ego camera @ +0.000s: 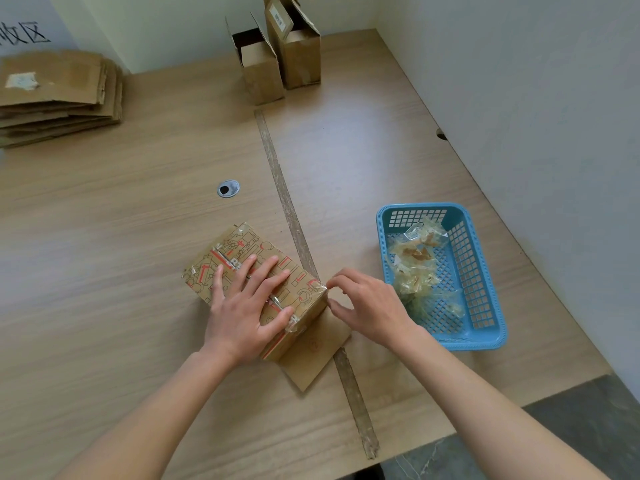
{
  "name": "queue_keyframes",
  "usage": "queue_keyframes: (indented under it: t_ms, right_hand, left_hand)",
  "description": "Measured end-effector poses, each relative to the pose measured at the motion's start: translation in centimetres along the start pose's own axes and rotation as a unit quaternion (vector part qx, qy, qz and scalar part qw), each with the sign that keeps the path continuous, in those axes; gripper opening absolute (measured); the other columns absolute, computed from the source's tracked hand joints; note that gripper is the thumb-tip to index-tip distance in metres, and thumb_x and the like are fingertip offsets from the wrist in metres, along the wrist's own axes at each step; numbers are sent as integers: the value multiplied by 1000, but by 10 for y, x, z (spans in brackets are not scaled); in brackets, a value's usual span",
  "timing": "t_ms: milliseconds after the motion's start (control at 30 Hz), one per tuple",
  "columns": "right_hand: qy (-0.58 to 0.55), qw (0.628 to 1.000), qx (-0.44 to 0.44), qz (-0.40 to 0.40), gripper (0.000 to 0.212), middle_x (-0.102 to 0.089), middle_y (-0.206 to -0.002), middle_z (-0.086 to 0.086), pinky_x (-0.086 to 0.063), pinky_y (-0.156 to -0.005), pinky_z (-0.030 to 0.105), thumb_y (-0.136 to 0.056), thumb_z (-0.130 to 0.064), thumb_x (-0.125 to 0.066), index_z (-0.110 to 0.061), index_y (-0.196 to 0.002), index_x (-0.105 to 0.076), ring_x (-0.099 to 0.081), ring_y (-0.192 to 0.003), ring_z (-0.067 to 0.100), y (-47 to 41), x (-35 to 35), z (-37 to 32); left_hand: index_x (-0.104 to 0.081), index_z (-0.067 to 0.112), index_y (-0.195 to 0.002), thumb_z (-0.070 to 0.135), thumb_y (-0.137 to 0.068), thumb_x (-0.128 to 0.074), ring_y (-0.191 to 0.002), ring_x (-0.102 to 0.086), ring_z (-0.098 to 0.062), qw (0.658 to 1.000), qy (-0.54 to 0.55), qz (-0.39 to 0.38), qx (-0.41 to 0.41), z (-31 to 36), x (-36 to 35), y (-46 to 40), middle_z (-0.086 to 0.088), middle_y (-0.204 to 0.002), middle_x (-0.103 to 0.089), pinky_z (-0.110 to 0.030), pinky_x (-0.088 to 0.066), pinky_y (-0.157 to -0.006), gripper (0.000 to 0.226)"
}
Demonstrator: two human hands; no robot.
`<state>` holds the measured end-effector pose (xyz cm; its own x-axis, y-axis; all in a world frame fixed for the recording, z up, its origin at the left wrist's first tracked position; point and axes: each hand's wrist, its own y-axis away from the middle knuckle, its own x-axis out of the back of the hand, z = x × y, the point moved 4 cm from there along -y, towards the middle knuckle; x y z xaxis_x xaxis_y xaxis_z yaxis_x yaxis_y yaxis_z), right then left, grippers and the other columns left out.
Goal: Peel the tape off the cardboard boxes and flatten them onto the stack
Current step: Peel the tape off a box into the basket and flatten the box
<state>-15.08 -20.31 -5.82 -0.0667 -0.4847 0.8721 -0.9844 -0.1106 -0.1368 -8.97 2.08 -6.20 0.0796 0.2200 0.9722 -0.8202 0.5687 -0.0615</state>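
A small printed cardboard box (242,251) with red and black line drawings lies on the table, clear tape (320,289) over its seam and corners. My left hand (244,306) presses flat on its top, fingers spread. My right hand (367,306) is at the box's right corner, its fingertips pinching the tape edge there. One open flap (311,355) of the box lies flat on the table toward me. A stack of flattened cardboard (59,95) sits at the far left.
A blue plastic basket (485,271) holding several crumpled tape scraps stands right of my right hand. Two open upright boxes (280,60) stand at the back against the wall. A cable grommet (228,188) and a table seam (287,202) lie beyond the box.
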Motion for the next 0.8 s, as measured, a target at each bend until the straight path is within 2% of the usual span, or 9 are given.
queue_keyframes:
  t_ms: [133, 267, 333, 433, 600, 700, 800]
  right_hand:
    - [17, 1000, 19, 8, 14, -67, -95, -8, -52, -52, 39, -97, -33, -65, -21, -99, -72, -66, -83, 20, -8, 2, -1]
    - [86, 990, 103, -38, 6, -63, -95, -5, -51, -50, 40, -100, -18, -60, -20, -102, -65, -61, -82, 19, -15, 3, -2]
    - [107, 982, 142, -57, 16, -61, -94, -3, -52, -50, 39, -94, -6, -60, -20, -103, -63, -59, -79, 21, -18, 6, -2]
    - [134, 971, 175, -89, 22, -60, -95, -1, -52, -54, 40, -91, -2, -53, -19, -104, -60, -58, -83, 23, -22, 10, -3]
    - [148, 965, 195, -90, 26, -59, -95, 1, -52, -53, 41, -86, 0, -46, -17, -102, -57, -58, -85, 25, -23, 10, -4]
    - [161, 963, 203, -77, 28, -59, -95, 2, -52, -54, 40, -85, 0, -41, -16, -100, -57, -58, -85, 25, -23, 10, -2]
    - [172, 964, 202, -31, 26, -59, -94, 3, -50, -52, 36, -83, 5, -53, -15, -99, -58, -58, -84, 25, -23, 11, -2]
  left_hand:
    - [-40, 46, -148, 69, -93, -36, -156, -11, -13, 1000, -1, 4, -2, -1, -1, 0, 21, -164, -23, -65, -4, -121, 60]
    - [-38, 46, -150, 69, -94, -35, -156, -9, -13, 1000, -3, -2, -2, -2, -1, 1, 21, -165, -21, -65, -3, -122, 61]
    - [-35, 47, -151, 70, -94, -34, -156, -8, -12, 1000, -2, -8, -5, -3, -1, 2, 22, -165, -19, -64, -3, -122, 61]
    - [-32, 48, -151, 71, -94, -33, -156, -6, -11, 1000, -5, -24, -1, -3, -1, 2, 22, -165, -18, -63, -1, -122, 62]
    - [-21, 52, -153, 74, -94, -26, -156, 3, -9, 998, -22, -56, 1, -5, -1, 0, 24, -166, -9, -62, 3, -123, 63]
    - [-23, 51, -153, 75, -94, -24, -156, 3, -9, 999, -17, -52, 1, -4, -2, -1, 24, -167, -10, -62, 4, -122, 63]
    - [-23, 51, -152, 75, -94, -23, -156, 1, -11, 998, -22, -52, 1, -3, -4, -3, 23, -166, -11, -63, 4, -122, 62]
